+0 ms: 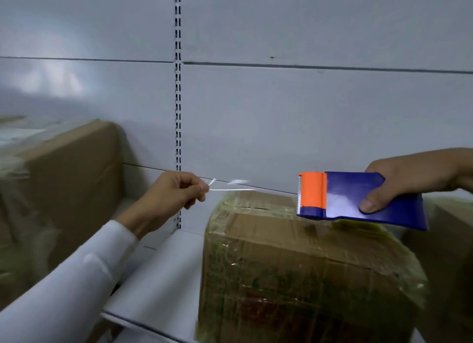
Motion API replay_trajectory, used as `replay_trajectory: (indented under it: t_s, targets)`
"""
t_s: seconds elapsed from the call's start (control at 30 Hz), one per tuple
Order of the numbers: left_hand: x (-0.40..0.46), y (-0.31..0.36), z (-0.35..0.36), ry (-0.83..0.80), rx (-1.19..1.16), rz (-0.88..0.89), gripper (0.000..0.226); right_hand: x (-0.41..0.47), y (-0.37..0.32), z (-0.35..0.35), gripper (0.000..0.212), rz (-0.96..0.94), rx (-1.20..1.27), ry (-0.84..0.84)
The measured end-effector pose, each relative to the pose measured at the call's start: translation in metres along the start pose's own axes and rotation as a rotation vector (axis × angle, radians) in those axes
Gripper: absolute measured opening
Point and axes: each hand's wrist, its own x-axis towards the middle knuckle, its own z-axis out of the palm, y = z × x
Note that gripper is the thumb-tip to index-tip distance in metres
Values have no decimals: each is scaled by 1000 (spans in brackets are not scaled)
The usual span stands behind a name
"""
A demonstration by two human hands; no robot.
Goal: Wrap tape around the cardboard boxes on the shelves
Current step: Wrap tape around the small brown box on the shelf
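Note:
A cardboard box point(294, 271) stands on the white shelf point(163, 278), its sides and top covered in glossy clear tape. My right hand point(407, 181) grips a blue tape dispenser point(366, 201) with an orange cutter head, held just above the box's top right. My left hand point(176, 191) is to the left of the box at the same height, pinching the end of a clear tape strip point(230, 189). The strip runs toward the dispenser above the box's far edge; only its bright edges show.
A larger cardboard box point(74, 173) stands blurred at the left on the same shelf. Part of another box point(450, 253) shows at the right edge. The grey back panel with a slotted upright point(178, 86) closes the shelf behind.

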Motion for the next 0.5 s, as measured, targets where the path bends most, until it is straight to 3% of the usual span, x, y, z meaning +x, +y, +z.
replay_trajectory:
  t_s: [0.27, 0.5]
  targets:
    - [9, -22, 7, -41, -117, -180, 16, 15, -12, -4, 53, 72, -9, -94]
    - [7, -36, 12, -76, -114, -178, 16, 26, -4, -7, 61, 94, -4, -122]
